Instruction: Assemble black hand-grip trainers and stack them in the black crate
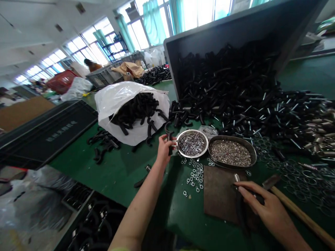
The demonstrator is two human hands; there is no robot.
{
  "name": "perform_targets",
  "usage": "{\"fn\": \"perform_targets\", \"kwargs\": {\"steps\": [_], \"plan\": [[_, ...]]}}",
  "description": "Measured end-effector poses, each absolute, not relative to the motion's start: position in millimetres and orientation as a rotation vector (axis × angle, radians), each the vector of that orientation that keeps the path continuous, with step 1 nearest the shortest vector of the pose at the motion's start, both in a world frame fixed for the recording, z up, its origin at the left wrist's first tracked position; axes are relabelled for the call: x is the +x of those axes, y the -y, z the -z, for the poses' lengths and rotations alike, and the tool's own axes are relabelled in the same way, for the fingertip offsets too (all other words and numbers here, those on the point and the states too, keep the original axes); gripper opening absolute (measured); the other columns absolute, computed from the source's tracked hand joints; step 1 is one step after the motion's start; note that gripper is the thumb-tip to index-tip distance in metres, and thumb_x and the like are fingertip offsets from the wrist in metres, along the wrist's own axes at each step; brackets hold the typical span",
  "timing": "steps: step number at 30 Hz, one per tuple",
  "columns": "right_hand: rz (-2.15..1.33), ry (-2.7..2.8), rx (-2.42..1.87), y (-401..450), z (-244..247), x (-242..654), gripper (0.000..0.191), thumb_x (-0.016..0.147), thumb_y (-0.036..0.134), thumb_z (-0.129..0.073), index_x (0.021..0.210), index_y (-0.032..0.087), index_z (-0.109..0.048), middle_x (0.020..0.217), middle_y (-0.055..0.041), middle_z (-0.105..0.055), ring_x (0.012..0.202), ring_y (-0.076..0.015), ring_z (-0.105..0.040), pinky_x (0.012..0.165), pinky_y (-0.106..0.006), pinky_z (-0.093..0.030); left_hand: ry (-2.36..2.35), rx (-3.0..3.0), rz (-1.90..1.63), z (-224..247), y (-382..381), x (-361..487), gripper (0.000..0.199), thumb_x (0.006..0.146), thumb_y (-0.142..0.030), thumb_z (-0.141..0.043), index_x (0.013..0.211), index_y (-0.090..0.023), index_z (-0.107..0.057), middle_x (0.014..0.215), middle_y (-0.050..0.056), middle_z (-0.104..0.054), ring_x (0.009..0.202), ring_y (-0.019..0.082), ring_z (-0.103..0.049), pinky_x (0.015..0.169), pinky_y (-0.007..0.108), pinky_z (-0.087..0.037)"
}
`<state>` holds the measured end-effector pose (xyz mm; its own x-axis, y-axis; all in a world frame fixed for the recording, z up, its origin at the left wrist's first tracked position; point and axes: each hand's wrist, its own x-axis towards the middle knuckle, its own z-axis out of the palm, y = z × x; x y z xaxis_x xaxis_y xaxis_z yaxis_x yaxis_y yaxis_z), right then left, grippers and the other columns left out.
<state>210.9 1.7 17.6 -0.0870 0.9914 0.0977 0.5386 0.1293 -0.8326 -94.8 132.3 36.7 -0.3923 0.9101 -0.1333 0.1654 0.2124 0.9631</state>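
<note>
My left hand (165, 148) is closed round a black curved part (169, 134), just left of a round metal bowl (192, 143) of small metal pieces. At the lower right, my right hand (261, 200) grips a black handle-like part (240, 205) with a silver metal cylinder (236, 177) at its upper end, over a brown square plate (218, 195). An oval tin (231, 152) of small rivet-like pieces stands behind the plate. Small metal rings (195, 176) lie scattered on the green table (180, 212) left of the plate.
A hammer (300, 209) lies right of the plate. Behind stand a grey crate (171, 66) spilling black parts and a white sack (112, 101) of black parts. Metal hoops (300, 177) and cylinders (321, 136) are heaped at right. A person (91, 65) is far back left.
</note>
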Motion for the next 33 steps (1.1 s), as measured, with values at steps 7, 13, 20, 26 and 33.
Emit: {"fn": "perform_targets", "kwargs": {"steps": [7, 13, 20, 26, 33], "plan": [[-0.819, 1.508, -1.341, 12, -59, 172, 0.026, 0.086, 0.039, -0.054, 0.081, 0.021, -0.071, 0.074, -0.0017, -0.070, 0.066, -0.0161, -0.065, 0.059, -0.023, -0.052, -0.970, 0.780, -1.074, -40, 4, -14, 0.052, 0.070, -0.039, -0.071, 0.112, -0.023, -0.047, 0.068, -0.007, -0.043, 0.042, 0.002, -0.034, 0.036, 0.014, -0.025], [-0.602, 1.544, -1.300, 25, -74, 162, 0.019, 0.088, 0.030, -0.053, 0.083, 0.022, -0.069, 0.080, -0.0003, -0.072, 0.073, -0.0151, -0.067, 0.064, -0.023, -0.052, -0.976, 0.920, -1.053, -57, 31, 19, 0.072, 0.053, -0.034, -0.085, 0.114, -0.022, -0.048, 0.097, 0.002, -0.059, 0.081, 0.015, -0.058, 0.067, 0.023, -0.048], [-0.427, 1.750, -1.197, 31, -72, 171, 0.015, 0.088, 0.024, -0.053, 0.084, 0.021, -0.067, 0.077, 0.0001, -0.072, 0.069, -0.0137, -0.068, 0.062, -0.022, -0.052, -1.165, 1.245, -0.958, -63, 40, 28, 0.068, 0.059, -0.031, -0.080, 0.115, -0.022, -0.043, 0.105, 0.005, -0.060, 0.095, 0.022, -0.059, 0.084, 0.035, -0.048], [-0.429, 1.798, -1.129, 27, -67, 177, 0.014, 0.089, 0.021, -0.052, 0.083, 0.020, -0.065, 0.075, -0.0007, -0.071, 0.067, -0.0129, -0.067, 0.060, -0.021, -0.050, -1.270, 1.341, -0.790, -66, 37, 24, 0.070, 0.061, -0.035, -0.078, 0.119, -0.021, -0.041, 0.094, 0.003, -0.061, 0.080, 0.018, -0.060, 0.073, 0.032, -0.051], [-0.490, 2.116, -0.950, 15, -68, 191, 0.021, 0.091, 0.030, -0.048, 0.101, 0.018, -0.061, 0.086, -0.0060, -0.068, 0.077, -0.0171, -0.064, 0.067, -0.028, -0.049, -0.944, 0.793, -0.752, -53, 22, 18, 0.067, 0.067, -0.036, -0.073, 0.123, -0.021, -0.040, 0.086, 0.000, -0.056, 0.056, 0.010, -0.055, 0.041, 0.020, -0.047]]}}
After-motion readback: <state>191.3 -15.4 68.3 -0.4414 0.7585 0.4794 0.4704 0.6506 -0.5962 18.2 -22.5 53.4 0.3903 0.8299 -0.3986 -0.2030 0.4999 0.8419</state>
